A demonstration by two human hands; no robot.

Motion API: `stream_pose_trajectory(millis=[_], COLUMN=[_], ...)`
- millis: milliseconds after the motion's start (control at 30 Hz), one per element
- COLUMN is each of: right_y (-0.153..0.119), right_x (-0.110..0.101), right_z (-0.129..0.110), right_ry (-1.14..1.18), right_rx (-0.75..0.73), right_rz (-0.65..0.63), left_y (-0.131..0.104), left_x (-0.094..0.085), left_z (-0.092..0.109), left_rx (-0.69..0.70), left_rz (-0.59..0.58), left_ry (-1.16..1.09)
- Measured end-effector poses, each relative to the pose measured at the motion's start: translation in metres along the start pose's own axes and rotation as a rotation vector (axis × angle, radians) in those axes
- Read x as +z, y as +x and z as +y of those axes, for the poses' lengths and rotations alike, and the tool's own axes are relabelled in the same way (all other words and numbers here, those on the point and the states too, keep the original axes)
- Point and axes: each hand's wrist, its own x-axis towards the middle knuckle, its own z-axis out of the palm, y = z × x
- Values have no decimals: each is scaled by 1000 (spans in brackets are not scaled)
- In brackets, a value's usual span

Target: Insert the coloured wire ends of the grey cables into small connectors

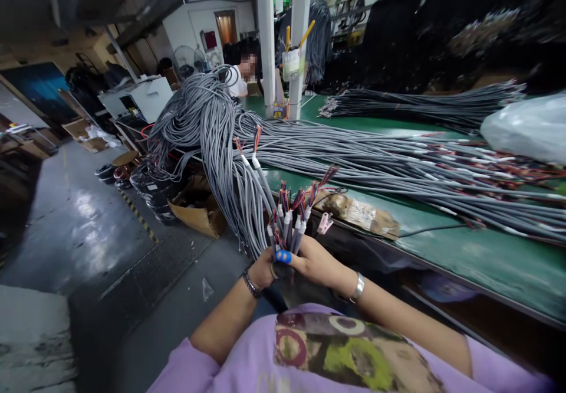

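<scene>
A bunch of grey cables (290,232) stands up between my two hands, its stripped ends fanning out in red, orange and dark wires with white wrapping below them. My left hand (262,270) is closed around the lower part of the bunch, partly hidden by the cables. On the other side my right hand (305,256) wraps the same bunch, with a blue covering on its thumb pressed against the front. Just left of the hands, a thick hank of grey cables (216,127) drapes over the table edge; two stripped ends stick up from it.
Long grey cables (336,145) lie along the green table (499,263). A taped cardboard piece (358,213) and a pink clip (325,223) are at its near edge. White posts (266,45) rise behind. An open carton (198,210) stands on the floor; another person (239,79) is beyond.
</scene>
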Motion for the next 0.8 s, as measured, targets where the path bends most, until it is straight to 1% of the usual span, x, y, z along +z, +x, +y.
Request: stream_pose_trajectory(millis=[100, 200, 300, 400, 533, 633, 700, 800], right_y=[-5, -7, -7, -8, -13, -16, -15, -11], right_x=[-8, -13, -17, -17, -17, -18, -20, -26], right_z=[-4, -8, -8, -7, -5, -4, -4, -4], right_ry=[-31, -126, -160, -138, -94, -62, -32, -21], right_rx=[30, 88, 105, 82, 88, 97, 98, 89], right_rz=[98, 163, 165, 181, 218, 278, 315, 338], left_y=[-3, -6, -6, -3, 0, -1, -1, -4], left_x=[-3, -4, 0, 6, 10, 11, 11, 12], left_z=[-13, -21, -21, -17, -10, -10, -10, -7], left_rx=[42, 26, 7, 29, 28, 14, 13, -7], left_rz=[24, 119, 210, 262, 266, 264, 244, 195], left_ry=[-58, -92, -127, -177, -208, -196, -166, -100])
